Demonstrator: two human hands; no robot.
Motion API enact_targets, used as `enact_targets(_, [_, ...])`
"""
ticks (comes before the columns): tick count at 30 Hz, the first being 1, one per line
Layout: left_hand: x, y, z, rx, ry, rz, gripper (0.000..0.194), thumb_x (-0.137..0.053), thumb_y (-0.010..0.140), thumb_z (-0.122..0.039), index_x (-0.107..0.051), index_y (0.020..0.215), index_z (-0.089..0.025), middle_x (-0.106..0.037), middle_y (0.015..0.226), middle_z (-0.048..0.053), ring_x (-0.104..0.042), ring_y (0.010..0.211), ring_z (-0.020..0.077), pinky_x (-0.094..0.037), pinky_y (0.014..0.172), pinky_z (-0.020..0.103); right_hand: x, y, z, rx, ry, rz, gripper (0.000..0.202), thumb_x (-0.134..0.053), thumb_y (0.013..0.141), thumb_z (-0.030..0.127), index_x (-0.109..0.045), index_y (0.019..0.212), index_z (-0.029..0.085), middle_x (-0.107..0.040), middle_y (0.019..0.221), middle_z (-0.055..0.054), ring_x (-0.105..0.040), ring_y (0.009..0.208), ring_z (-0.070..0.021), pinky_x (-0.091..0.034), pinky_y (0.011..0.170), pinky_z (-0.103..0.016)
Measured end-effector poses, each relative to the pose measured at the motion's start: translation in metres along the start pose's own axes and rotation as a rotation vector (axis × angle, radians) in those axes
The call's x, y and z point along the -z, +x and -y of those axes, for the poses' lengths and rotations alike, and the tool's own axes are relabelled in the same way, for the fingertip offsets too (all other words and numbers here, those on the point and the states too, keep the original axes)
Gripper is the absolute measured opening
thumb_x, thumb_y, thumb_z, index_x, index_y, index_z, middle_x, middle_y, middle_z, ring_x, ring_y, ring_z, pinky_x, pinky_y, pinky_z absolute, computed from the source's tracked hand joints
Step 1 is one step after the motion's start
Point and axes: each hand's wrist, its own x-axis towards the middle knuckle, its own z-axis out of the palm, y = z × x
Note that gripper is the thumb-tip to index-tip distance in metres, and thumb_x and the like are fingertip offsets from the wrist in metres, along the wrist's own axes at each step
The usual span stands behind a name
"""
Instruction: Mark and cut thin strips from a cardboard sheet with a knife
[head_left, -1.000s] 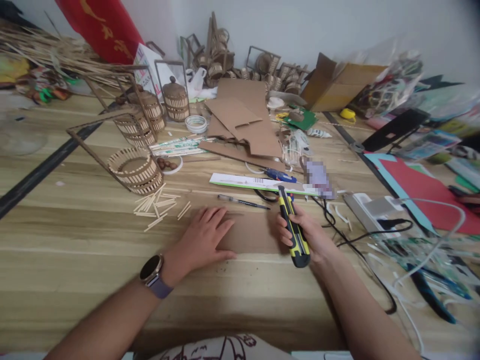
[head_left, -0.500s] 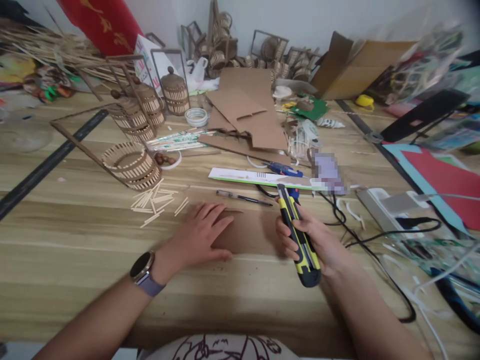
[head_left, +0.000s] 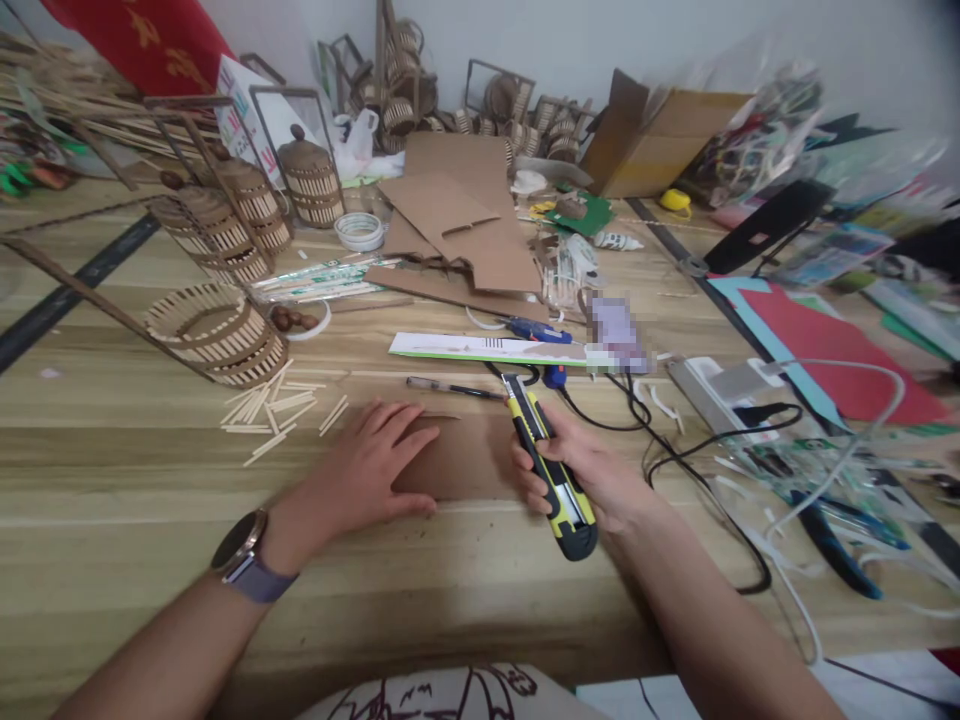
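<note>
One yellow-black cutter was gripped in the right hand, above the cardboard piece's right end. One cardboard piece was pressed by the spread left hand, with open tabletop left nearer the body.

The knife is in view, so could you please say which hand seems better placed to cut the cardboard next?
Right, probably: the right hand holds the knife near the right end of the cardboard, while the left hand rests spread on it.
</note>
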Motion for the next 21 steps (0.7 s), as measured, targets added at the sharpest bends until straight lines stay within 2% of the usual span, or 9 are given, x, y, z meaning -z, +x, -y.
enact_targets(8, [0.002,0.0,0.004,0.025,-0.049,0.028,0.083,-0.062,0.085,-0.077,-0.057,0.144,-0.019,-0.046,0.156,0.019,-0.04,0.142,0.0415,-0.031,0.119,0.065,-0.001,0.0,-0.002,-0.015,-0.001,0.025,0.04,-0.066,0.08,0.023,-0.042,0.111,0.028,-0.063,0.076,0.007,-0.054,0.05,-0.0096,-0.041,0.046,-0.022])
enact_targets(13, [0.005,0.0,0.011,0.016,-0.038,0.059,0.082,-0.062,0.086,-0.076,-0.056,0.146,-0.021,-0.044,0.158,0.018,-0.039,0.144,0.0399,-0.031,0.119,0.064,0.005,0.001,-0.004,0.018,-0.053,0.031,0.043,-0.07,0.081,0.031,-0.045,0.115,0.027,-0.064,0.08,0.006,-0.053,0.049,-0.0094,-0.039,0.043,-0.023])
enact_targets(15, [0.007,0.0,0.012,0.013,-0.038,0.075,0.082,-0.063,0.085,-0.075,-0.055,0.147,-0.021,-0.044,0.159,0.017,-0.038,0.144,0.039,-0.029,0.12,0.063,0.007,-0.001,-0.003,0.056,-0.188,0.004,0.039,-0.068,0.087,0.043,-0.046,0.115,0.026,-0.062,0.078,0.006,-0.053,0.048,-0.0096,-0.038,0.043,-0.023])
enact_targets(18, [0.009,0.002,0.012,0.02,-0.052,0.085,0.083,-0.066,0.084,-0.075,-0.055,0.146,-0.021,-0.044,0.159,0.017,-0.038,0.145,0.038,-0.026,0.122,0.062,0.005,-0.006,0.007,0.089,-0.581,0.036,0.035,-0.055,0.097,0.057,-0.05,0.098,0.023,-0.06,0.074,0.003,-0.056,0.052,-0.0108,-0.042,0.048,-0.024])
enact_targets(21, [0.01,0.002,0.011,0.025,-0.07,0.078,0.084,-0.064,0.084,-0.077,-0.056,0.146,-0.021,-0.044,0.159,0.017,-0.037,0.146,0.0378,-0.025,0.123,0.061,-0.004,-0.012,0.022,0.08,-1.084,0.134,0.033,-0.046,0.102,0.049,-0.051,0.084,0.022,-0.064,0.076,-0.001,-0.062,0.063,-0.0141,-0.047,0.061,-0.028])
